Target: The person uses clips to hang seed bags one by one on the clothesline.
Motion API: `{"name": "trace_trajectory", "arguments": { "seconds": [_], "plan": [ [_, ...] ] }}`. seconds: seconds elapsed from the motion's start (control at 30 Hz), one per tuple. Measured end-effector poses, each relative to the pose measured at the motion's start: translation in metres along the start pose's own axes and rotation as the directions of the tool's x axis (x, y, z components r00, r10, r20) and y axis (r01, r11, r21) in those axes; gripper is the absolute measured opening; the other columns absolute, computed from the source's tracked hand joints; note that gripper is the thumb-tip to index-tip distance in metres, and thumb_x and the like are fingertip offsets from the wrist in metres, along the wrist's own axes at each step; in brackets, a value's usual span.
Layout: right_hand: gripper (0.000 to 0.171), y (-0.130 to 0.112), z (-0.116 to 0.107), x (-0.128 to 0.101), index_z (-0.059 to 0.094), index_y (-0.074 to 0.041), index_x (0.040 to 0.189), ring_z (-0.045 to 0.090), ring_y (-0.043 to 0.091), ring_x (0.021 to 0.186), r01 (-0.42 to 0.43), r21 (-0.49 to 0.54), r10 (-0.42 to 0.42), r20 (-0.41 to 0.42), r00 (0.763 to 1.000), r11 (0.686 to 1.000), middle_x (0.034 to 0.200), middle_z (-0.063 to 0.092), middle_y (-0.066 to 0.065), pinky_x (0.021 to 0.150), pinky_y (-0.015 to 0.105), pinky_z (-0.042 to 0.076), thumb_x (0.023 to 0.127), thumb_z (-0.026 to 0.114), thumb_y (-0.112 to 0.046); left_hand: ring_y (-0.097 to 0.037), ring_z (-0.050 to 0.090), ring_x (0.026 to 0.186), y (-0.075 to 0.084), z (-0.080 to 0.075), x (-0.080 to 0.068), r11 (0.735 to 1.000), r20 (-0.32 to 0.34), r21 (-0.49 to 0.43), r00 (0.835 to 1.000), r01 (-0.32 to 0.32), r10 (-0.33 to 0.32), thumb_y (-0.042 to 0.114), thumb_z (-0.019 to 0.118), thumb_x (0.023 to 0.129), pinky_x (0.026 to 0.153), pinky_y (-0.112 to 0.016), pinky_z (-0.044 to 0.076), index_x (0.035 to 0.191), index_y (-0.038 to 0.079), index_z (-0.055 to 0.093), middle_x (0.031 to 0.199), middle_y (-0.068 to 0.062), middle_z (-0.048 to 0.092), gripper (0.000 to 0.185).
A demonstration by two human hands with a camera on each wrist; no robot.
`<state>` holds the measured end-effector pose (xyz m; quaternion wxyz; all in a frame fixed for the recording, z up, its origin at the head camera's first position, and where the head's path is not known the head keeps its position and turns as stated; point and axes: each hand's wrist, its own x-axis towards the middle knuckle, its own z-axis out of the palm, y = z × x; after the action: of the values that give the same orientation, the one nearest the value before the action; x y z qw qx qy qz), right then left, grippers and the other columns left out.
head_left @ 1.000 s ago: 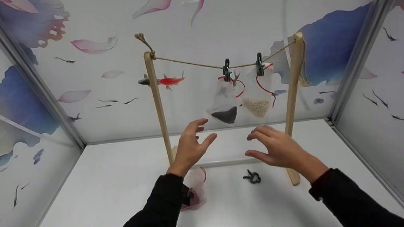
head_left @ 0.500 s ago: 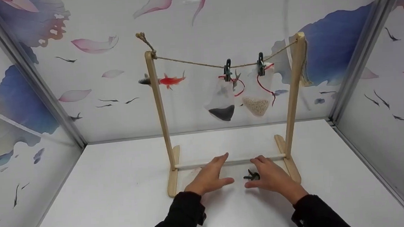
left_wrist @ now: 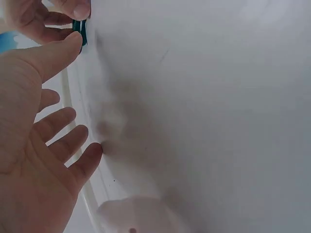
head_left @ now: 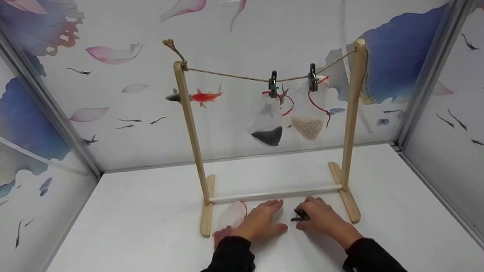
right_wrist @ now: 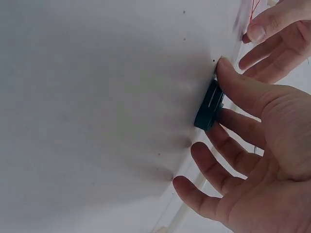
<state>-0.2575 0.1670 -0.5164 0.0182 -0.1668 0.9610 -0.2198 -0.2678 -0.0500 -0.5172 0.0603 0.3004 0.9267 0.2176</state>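
Surface: white tabletop (head_left: 126, 244) boxed in by walls printed with petals and fish; you look down on it from the near edge.
Right hand: your right hand (head_left: 320, 221) lies low on the table at about 5 o'clock from the rack's middle, thumb and forefinger closed on the dark green clip (head_left: 299, 216); the right wrist view shows the clip (right_wrist: 210, 106) pinched between thumb and finger, against the table.
Left hand: your left hand (head_left: 261, 224) rests flat at 6 o'clock, fingers straight and spread, holding nothing; its thumb is just beside the clip.
Pouch on table: a clear pouch (head_left: 229, 221) with something red in its bottom lies at 7 o'clock, touching your left wrist and partly hidden by the sleeve.
Rack: a wooden drying rack (head_left: 191, 130) stands just beyond both hands, its white crossbar (head_left: 271, 194) right past your fingertips.
Overhead: a string (head_left: 230, 75) at 12 o'clock carries two clipped bags, one with dark filling (head_left: 267, 122), one with pale grains (head_left: 308, 115), hanging well above your hands.
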Motion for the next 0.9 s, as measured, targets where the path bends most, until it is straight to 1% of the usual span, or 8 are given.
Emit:
{"name": "trace_trajectory", "arguments": {
  "seconds": [0.13, 0.27, 0.37, 0.47, 0.6, 0.7, 0.8, 0.9],
  "plan": [
    [0.032, 0.0, 0.001, 0.001, 0.075, 0.0, 0.105, 0.058, 0.023, 0.087, 0.098, 0.018, -0.098, -0.013, 0.995, 0.995, 0.092, 0.063, 0.004, 0.079, 0.045, 0.051, 0.077, 0.088, -0.008, -0.025, 0.043, 0.141, 0.0, 0.003, 0.0, 1.0, 0.011, 0.005, 1.0, 0.002, -0.002, 0.037, 0.069, 0.095, 0.114, -0.039, 0.035, 0.152, 0.008, 0.047, 0.153, -0.01, 0.048, 0.068],
    [0.034, 0.002, 0.0, 0.001, 0.074, 0.002, 0.107, 0.063, 0.024, 0.089, 0.168, 0.014, -0.169, 0.008, 0.986, 0.986, 0.096, 0.066, 0.007, 0.082, 0.046, 0.053, 0.077, 0.088, -0.008, -0.026, 0.045, 0.14, 0.0, 0.004, 0.0, 1.0, 0.011, -0.025, 1.0, -0.012, 0.012, 0.036, 0.07, 0.095, 0.114, -0.038, 0.034, 0.15, 0.005, 0.048, 0.15, -0.011, 0.051, 0.067],
    [0.038, 0.002, -0.003, 0.0, 0.073, 0.002, 0.111, 0.065, 0.025, 0.093, 0.202, 0.028, -0.202, 0.016, 0.979, 0.979, 0.1, 0.067, 0.008, 0.084, 0.046, 0.054, 0.078, 0.088, -0.01, -0.025, 0.046, 0.139, -0.001, 0.002, -0.002, 0.998, 0.01, -0.067, 1.0, -0.02, 0.021, 0.037, 0.072, 0.094, 0.114, -0.037, 0.035, 0.15, 0.004, 0.049, 0.148, -0.012, 0.053, 0.069],
    [0.04, 0.001, -0.007, 0.0, 0.072, 0.002, 0.113, 0.065, 0.024, 0.093, 0.234, 0.052, -0.234, 0.008, 0.972, 0.971, 0.102, 0.066, 0.008, 0.081, 0.045, 0.055, 0.079, 0.087, -0.01, -0.024, 0.046, 0.139, -0.002, -0.002, -0.004, 0.993, 0.005, -0.118, 0.999, -0.031, 0.032, 0.04, 0.072, 0.095, 0.114, -0.036, 0.035, 0.149, 0.003, 0.049, 0.147, -0.012, 0.054, 0.069],
    [0.04, -0.001, -0.014, -0.001, 0.071, 0.002, 0.115, 0.064, 0.024, 0.093, 0.252, 0.07, -0.253, 0.009, 0.967, 0.965, 0.105, 0.065, 0.008, 0.079, 0.044, 0.055, 0.081, 0.086, -0.011, -0.022, 0.049, 0.136, -0.004, -0.008, -0.008, 0.981, -0.022, -0.19, 0.999, -0.049, 0.046, 0.042, 0.071, 0.095, 0.112, -0.035, 0.037, 0.146, 0.004, 0.052, 0.146, -0.008, 0.055, 0.067],
    [0.041, -0.003, -0.017, -0.002, 0.07, 0.002, 0.118, 0.064, 0.024, 0.096, 0.264, 0.075, -0.266, 0.013, 0.964, 0.962, 0.109, 0.065, 0.007, 0.081, 0.043, 0.055, 0.083, 0.085, -0.013, -0.021, 0.053, 0.131, -0.004, -0.013, -0.012, 0.971, -0.037, -0.229, 0.998, -0.064, 0.057, 0.041, 0.073, 0.094, 0.109, -0.034, 0.041, 0.144, 0.004, 0.055, 0.143, -0.006, 0.058, 0.065],
    [0.041, -0.004, -0.02, -0.004, 0.069, 0.002, 0.119, 0.065, 0.023, 0.097, 0.312, 0.075, -0.313, -0.003, 0.95, 0.947, 0.11, 0.066, 0.007, 0.081, 0.041, 0.055, 0.084, 0.084, -0.014, -0.02, 0.057, 0.126, -0.004, -0.018, -0.016, 0.97, -0.046, -0.228, 0.996, -0.088, 0.08, 0.041, 0.075, 0.092, 0.105, -0.033, 0.044, 0.143, 0.004, 0.057, 0.14, -0.005, 0.06, 0.065],
    [0.04, -0.008, -0.022, -0.005, 0.069, 0.001, 0.119, 0.066, 0.022, 0.094, 0.375, 0.078, -0.373, -0.037, 0.927, 0.924, 0.11, 0.066, 0.007, 0.079, 0.038, 0.056, 0.085, 0.083, -0.014, -0.02, 0.059, 0.122, -0.005, -0.021, -0.019, 0.967, -0.06, -0.23, 0.993, -0.111, 0.1, 0.041, 0.076, 0.092, 0.101, -0.032, 0.047, 0.141, 0.004, 0.058, 0.137, -0.005, 0.062, 0.064]
  ]
}}
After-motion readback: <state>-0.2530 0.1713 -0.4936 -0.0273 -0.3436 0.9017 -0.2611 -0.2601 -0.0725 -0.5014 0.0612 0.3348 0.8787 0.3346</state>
